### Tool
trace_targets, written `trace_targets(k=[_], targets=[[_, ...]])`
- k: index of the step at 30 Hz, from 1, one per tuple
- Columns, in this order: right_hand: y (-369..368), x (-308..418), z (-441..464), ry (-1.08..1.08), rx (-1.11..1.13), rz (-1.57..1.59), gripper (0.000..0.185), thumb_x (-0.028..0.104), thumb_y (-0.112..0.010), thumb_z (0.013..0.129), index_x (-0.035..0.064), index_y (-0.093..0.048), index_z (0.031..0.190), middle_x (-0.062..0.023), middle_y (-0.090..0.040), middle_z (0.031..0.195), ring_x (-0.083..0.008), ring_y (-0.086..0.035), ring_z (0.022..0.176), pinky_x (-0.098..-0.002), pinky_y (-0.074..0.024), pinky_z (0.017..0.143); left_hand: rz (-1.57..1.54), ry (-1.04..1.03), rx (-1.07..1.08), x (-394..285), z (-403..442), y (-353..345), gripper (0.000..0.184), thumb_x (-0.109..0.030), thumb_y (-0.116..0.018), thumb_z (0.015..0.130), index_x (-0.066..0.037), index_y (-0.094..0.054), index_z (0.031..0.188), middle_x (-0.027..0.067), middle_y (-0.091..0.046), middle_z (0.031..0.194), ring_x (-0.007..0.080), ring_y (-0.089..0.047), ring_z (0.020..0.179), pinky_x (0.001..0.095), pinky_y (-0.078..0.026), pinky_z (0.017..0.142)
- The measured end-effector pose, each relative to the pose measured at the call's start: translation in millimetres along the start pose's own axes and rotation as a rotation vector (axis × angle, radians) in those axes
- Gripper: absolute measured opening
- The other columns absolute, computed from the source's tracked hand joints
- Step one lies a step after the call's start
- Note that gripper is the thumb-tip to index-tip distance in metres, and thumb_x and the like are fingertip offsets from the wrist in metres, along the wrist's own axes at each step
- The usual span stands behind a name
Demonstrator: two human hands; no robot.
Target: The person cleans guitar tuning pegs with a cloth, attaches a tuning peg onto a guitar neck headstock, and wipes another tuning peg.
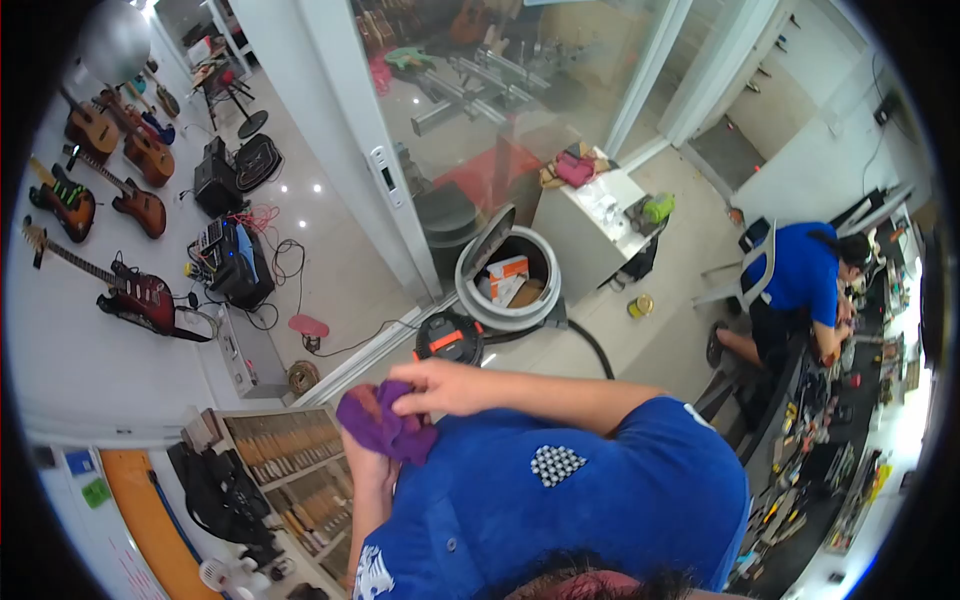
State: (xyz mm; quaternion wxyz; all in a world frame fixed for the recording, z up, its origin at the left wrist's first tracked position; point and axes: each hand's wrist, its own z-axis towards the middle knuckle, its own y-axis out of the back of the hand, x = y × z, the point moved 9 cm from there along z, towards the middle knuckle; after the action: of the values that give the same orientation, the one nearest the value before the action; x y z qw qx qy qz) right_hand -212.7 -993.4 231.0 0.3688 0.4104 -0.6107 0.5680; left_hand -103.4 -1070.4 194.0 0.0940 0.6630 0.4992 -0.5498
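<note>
A purple cloth [385, 425] is bunched up between my two hands, just left of my blue shirt. My right hand [440, 387] comes from above the chest and pinches the cloth's upper right part. Beneath the cloth is my left hand [368, 462], its wrist below and its fingers mostly covered by the fabric. A reddish-brown patch shows at the top of the cloth; whether it is skin or an object I cannot tell.
An open grey bin [510, 280] with boxes inside stands ahead, beside a black and orange vacuum head [450, 340] and hose. A co-worker [795, 275] sits at a cluttered bench on the right. Guitars [148, 300] hang at left; a tool rack [290, 470] is lower left.
</note>
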Motion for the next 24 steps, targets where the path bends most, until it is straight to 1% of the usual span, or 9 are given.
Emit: trace_targets(k=[6,9,10,13,15,17,19,22,24], targets=[[24.8,-3.9,97.6,0.198,-0.351,0.104,0.013,0.010,-0.061,0.107,0.0024,-0.061,0.118,-0.0031,-0.069,0.103,-0.0108,-0.066,0.095,-0.0312,-0.0541,0.089,0.109,-0.008,0.349,-73.2,100.9,29.1,0.028,-0.016,-0.062,0.105,-0.003,-0.061,0.130,0.0087,-0.068,0.115,0.0184,-0.069,0.100,0.0325,-0.057,0.090],[25.1,13.2,138.2,0.258,-0.622,0.131,0.009,0.010,-0.062,0.107,0.0039,-0.061,0.113,-0.0009,-0.068,0.099,-0.0086,-0.066,0.090,-0.0279,-0.0539,0.081,0.168,-0.016,0.337,-107.3,144.8,63.3,0.024,-0.017,-0.064,0.104,-0.002,-0.064,0.123,0.0078,-0.069,0.110,0.0167,-0.068,0.098,0.0314,-0.057,0.085],[28.0,16.1,151.3,0.256,-0.653,0.060,0.009,0.011,-0.062,0.107,0.0044,-0.061,0.112,0.0004,-0.067,0.096,-0.0073,-0.064,0.086,-0.0269,-0.0527,0.078,0.401,-0.148,0.471,-124.3,154.4,62.9,0.023,-0.016,-0.066,0.102,-0.002,-0.064,0.120,0.0076,-0.070,0.108,0.0159,-0.068,0.097,0.0319,-0.057,0.084],[33.2,16.1,185.5,0.185,-0.690,0.011,0.016,0.015,-0.063,0.108,0.0042,-0.058,0.119,0.0000,-0.066,0.099,-0.0077,-0.063,0.086,-0.0268,-0.0523,0.077,0.371,-0.056,0.556,-143.8,178.4,70.3,0.021,-0.013,-0.065,0.101,-0.002,-0.064,0.119,0.0079,-0.070,0.107,0.0163,-0.069,0.098,0.0325,-0.056,0.085],[14.2,34.5,203.9,0.168,-0.679,-0.057,0.026,0.018,-0.062,0.109,0.0042,-0.053,0.129,-0.0021,-0.064,0.105,-0.0090,-0.062,0.089,-0.0278,-0.0532,0.079,0.077,0.188,0.537,-138.2,200.0,75.5,0.020,-0.010,-0.065,0.100,-0.002,-0.065,0.119,0.0081,-0.071,0.109,0.0171,-0.069,0.102,0.0328,-0.055,0.091],[5.2,44.8,212.8,0.045,-0.822,-0.269,0.032,0.021,-0.061,0.109,0.0053,-0.049,0.135,-0.0029,-0.062,0.109,-0.0104,-0.062,0.094,-0.0306,-0.0545,0.082,0.196,-0.055,0.596,-139.4,220.6,85.2,0.022,-0.009,-0.065,0.100,-0.001,-0.064,0.121,0.0092,-0.070,0.115,0.0193,-0.068,0.107,0.0340,-0.054,0.096],[4.4,44.5,217.6,-0.026,-0.895,-0.470,0.026,0.018,-0.059,0.109,0.0041,-0.051,0.129,-0.0073,-0.065,0.101,-0.0150,-0.065,0.090,-0.0341,-0.0542,0.080,0.221,-0.113,0.702,-149.8,223.5,80.5,0.026,-0.007,-0.066,0.100,0.000,-0.063,0.125,0.0100,-0.069,0.120,0.0205,-0.067,0.113,0.0349,-0.052,0.101],[-3.1,70.6,222.7,-0.040,-1.083,-0.920,0.014,0.012,-0.059,0.104,0.0019,-0.058,0.115,-0.0202,-0.065,0.086,-0.0408,-0.066,0.082,-0.0427,-0.0521,0.077,0.223,-0.140,0.778,-165.8,226.3,77.5,0.032,-0.006,-0.067,0.099,0.000,-0.062,0.130,0.0108,-0.068,0.126,0.0217,-0.065,0.119,0.0359,-0.050,0.105],[-5.4,78.0,226.2,0.031,-1.122,-1.056,0.014,0.011,-0.060,0.103,0.0023,-0.061,0.113,-0.0203,-0.067,0.088,-0.0423,-0.066,0.081,-0.0446,-0.0523,0.078,0.205,-0.142,0.817,-164.1,231.6,74.7,0.039,-0.005,-0.070,0.098,-0.001,-0.060,0.136,0.0107,-0.067,0.131,0.0211,-0.064,0.123,0.0354,-0.049,0.108]])
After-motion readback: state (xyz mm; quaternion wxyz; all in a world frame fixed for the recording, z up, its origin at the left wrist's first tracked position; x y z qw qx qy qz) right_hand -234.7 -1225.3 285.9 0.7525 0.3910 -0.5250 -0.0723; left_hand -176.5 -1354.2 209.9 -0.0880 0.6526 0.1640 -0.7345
